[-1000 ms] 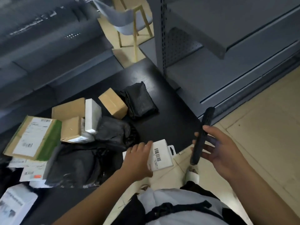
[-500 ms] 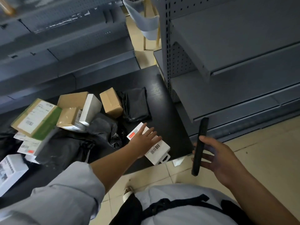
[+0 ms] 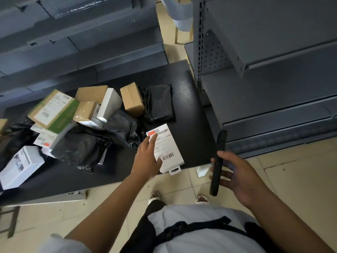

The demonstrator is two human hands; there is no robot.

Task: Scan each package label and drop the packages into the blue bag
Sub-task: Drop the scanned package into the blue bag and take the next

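Observation:
A flat white package lies label-up near the front edge of the black table, its barcodes showing and its hang tab over the edge. My left hand rests flat on the package's left side, fingers spread over the label. To the right of the table corner, my right hand grips a black handheld scanner that points up and away, about a hand's width from the package. No blue bag is in view.
A pile of parcels covers the table's left half: brown boxes, a green-edged labelled box, white boxes and black poly bags. Grey metal shelving stands at the right and behind. A chair stands far back.
My left hand has turned the white package so its full shipping label faces up and laid it on the table edge. The scanner hand has stayed to the right, drifting slightly.

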